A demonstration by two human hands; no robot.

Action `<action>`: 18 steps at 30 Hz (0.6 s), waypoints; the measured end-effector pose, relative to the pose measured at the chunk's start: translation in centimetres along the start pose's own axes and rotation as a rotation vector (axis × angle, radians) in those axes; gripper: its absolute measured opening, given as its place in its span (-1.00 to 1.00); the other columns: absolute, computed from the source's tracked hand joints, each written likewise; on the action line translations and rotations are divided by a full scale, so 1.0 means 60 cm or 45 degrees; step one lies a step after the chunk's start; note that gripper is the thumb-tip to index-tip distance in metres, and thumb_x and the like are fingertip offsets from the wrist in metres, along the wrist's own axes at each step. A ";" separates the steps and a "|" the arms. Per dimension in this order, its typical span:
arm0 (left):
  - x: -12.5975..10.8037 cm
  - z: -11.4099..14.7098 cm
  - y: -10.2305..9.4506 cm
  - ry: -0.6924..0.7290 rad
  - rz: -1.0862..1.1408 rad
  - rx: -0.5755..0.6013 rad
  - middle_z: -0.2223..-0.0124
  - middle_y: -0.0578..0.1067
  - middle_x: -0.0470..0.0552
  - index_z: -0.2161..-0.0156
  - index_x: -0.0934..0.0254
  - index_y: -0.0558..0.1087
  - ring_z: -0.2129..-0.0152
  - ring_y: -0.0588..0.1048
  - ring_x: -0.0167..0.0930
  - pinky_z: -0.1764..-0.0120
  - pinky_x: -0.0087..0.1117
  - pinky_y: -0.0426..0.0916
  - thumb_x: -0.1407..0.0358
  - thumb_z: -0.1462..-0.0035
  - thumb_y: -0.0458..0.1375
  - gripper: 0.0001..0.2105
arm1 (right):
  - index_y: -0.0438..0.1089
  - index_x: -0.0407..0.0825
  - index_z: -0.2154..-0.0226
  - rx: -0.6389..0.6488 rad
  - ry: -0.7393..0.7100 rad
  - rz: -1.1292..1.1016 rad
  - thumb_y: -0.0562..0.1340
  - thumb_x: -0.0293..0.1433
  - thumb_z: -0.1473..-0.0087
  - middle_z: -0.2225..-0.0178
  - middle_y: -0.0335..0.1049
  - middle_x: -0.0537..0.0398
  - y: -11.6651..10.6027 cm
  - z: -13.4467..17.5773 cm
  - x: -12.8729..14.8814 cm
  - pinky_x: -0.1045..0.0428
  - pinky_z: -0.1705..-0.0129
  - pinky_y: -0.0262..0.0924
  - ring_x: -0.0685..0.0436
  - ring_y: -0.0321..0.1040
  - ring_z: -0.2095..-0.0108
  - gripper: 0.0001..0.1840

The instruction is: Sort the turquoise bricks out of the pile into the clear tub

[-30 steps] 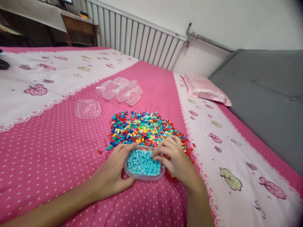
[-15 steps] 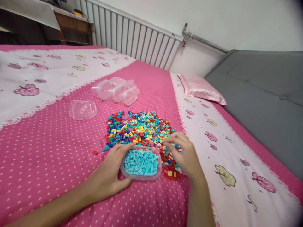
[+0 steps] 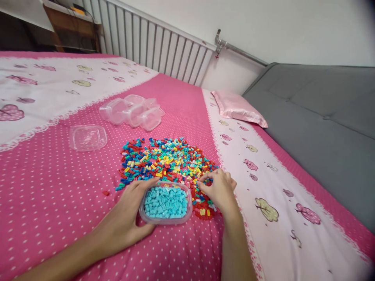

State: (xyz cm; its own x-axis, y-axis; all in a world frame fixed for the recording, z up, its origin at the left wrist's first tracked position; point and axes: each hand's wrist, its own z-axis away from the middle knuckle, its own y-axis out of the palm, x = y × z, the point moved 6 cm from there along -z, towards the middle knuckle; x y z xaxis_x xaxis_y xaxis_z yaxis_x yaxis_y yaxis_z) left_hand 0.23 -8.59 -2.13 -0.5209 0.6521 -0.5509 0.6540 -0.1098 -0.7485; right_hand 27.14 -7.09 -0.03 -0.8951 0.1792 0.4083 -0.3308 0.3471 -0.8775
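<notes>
A clear plastic container (image 3: pixel 190 207) filled with light-blue toy bricks (image 3: pixel 166 201) stands on the pink dotted bedspread. My left hand (image 3: pixel 131 212) grips its left side, fingers along the far rim and thumb at the near edge. Just behind the container spreads a heap of small mixed-colour building bricks (image 3: pixel 166 160), red, yellow, blue, green and white. Over the right side of that heap is my right hand (image 3: pixel 218 189), its thumb and forefinger drawn close together. Whatever lies between those fingertips is too small to make out.
Several clear plastic containers (image 3: pixel 133 113) lie grouped beyond the heap. A clear lid (image 3: pixel 88 137) rests to the left, and one stray red brick (image 3: pixel 106 193) is near my left hand. Farther off are a pink pillow (image 3: pixel 238 107), a grey headboard (image 3: pixel 316 105) and a white radiator (image 3: pixel 152 39).
The view has shifted, so the whole scene sits a little farther left. My right hand has dipped slightly over the bricks, fingers still pinched. My left hand keeps its hold on the container.
</notes>
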 end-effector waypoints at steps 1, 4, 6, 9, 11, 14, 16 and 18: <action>0.000 0.000 0.000 0.001 0.001 -0.001 -0.25 0.31 0.15 -0.35 0.07 -0.04 -0.19 0.31 -0.07 -0.16 0.00 0.32 0.30 -0.14 0.16 -0.27 | 0.61 0.11 0.49 0.006 0.004 0.031 0.42 -0.34 0.04 0.26 0.42 -0.05 0.003 0.001 0.000 -0.35 -0.01 0.02 -0.39 0.25 0.09 -0.97; 0.000 -0.001 0.002 -0.007 0.003 0.012 -0.24 0.31 0.14 -0.35 0.07 -0.02 -0.18 0.31 -0.07 -0.17 -0.01 0.31 0.31 -0.11 0.17 -0.27 | 0.63 0.10 0.44 0.011 0.010 0.100 0.44 -0.31 0.04 0.22 0.41 -0.08 0.009 0.001 0.001 -0.36 -0.01 0.00 -0.40 0.23 0.08 -0.96; 0.000 -0.002 0.003 -0.017 0.004 0.026 -0.24 0.31 0.14 -0.34 0.08 -0.01 -0.18 0.31 -0.08 -0.17 -0.03 0.31 0.32 -0.10 0.18 -0.26 | 0.63 0.10 0.40 0.016 0.010 0.126 0.45 -0.31 0.04 0.21 0.41 -0.08 0.013 0.000 0.003 -0.35 -0.01 0.01 -0.40 0.24 0.07 -0.93; -0.002 -0.003 0.003 -0.011 -0.001 0.025 -0.24 0.32 0.13 -0.34 0.08 -0.01 -0.19 0.31 -0.08 -0.17 -0.03 0.30 0.33 -0.09 0.17 -0.26 | 0.63 0.11 0.37 0.034 0.002 0.146 0.46 -0.32 0.04 0.22 0.42 -0.08 0.018 -0.001 0.006 -0.34 -0.02 0.01 -0.39 0.25 0.06 -0.91; -0.003 -0.003 0.001 0.005 -0.008 0.012 -0.24 0.33 0.12 -0.34 0.08 -0.01 -0.19 0.31 -0.08 -0.18 -0.03 0.30 0.33 -0.08 0.18 -0.25 | 0.63 0.11 0.37 0.047 -0.005 0.149 0.45 -0.34 0.04 0.21 0.42 -0.06 0.021 -0.001 0.008 -0.33 -0.03 0.01 -0.38 0.25 0.06 -0.91; -0.004 -0.002 -0.001 0.013 -0.015 -0.005 -0.24 0.35 0.12 -0.35 0.08 0.00 -0.18 0.33 -0.07 -0.17 -0.06 0.31 0.34 -0.06 0.19 -0.23 | 0.61 0.11 0.38 0.062 -0.008 0.147 0.43 -0.38 0.04 0.22 0.42 -0.03 0.023 0.000 0.010 -0.31 -0.02 0.00 -0.35 0.25 0.07 -0.92; -0.003 -0.001 -0.001 0.009 -0.010 -0.010 -0.24 0.35 0.12 -0.35 0.08 0.01 -0.17 0.34 -0.08 -0.16 -0.06 0.32 0.34 -0.06 0.19 -0.24 | 0.60 0.10 0.39 0.070 -0.005 0.146 0.42 -0.41 0.04 0.23 0.42 -0.01 0.023 0.000 0.011 -0.29 -0.02 -0.01 -0.33 0.26 0.08 -0.91; -0.003 -0.001 -0.002 0.007 -0.008 -0.011 -0.24 0.35 0.12 -0.34 0.08 0.02 -0.17 0.34 -0.08 -0.15 -0.06 0.33 0.33 -0.06 0.19 -0.25 | 0.59 0.08 0.39 0.078 -0.004 0.144 0.40 -0.43 0.04 0.23 0.43 -0.01 0.022 0.000 0.012 -0.28 -0.01 -0.01 -0.34 0.26 0.08 -0.91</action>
State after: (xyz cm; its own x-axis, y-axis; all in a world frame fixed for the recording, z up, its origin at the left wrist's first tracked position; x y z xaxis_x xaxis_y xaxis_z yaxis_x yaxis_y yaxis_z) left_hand 0.30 -8.65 -1.93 -0.5218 0.6570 -0.5441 0.6556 -0.0992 -0.7485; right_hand 26.04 -6.46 -0.88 -0.9285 0.2113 0.3054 -0.2454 0.2680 -0.9316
